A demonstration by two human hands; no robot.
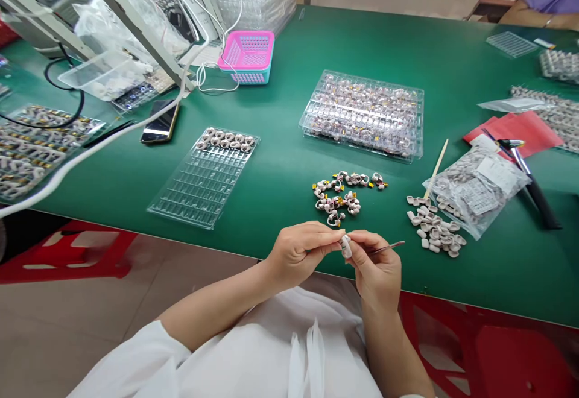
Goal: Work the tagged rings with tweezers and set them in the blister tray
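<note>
My left hand (302, 250) and my right hand (376, 265) meet at the near edge of the green table (280, 114). Between the fingertips of both is a small white ring-shaped part (346, 245). The right hand also holds thin metal tweezers (389, 246) that stick out to the right. Just beyond the hands lies a loose cluster of small coiled parts (344, 196). A pile of plain white parts (434, 229) lies to the right of it.
A clear tray (203, 187) with one filled row lies to the left, and a stack of filled trays (364, 114) sits farther back. A plastic bag of parts (474, 190), a wooden stick (436, 166), a phone (160, 123) and a pink basket (248, 55) are about. Another person's arm (538, 12) rests at the far right.
</note>
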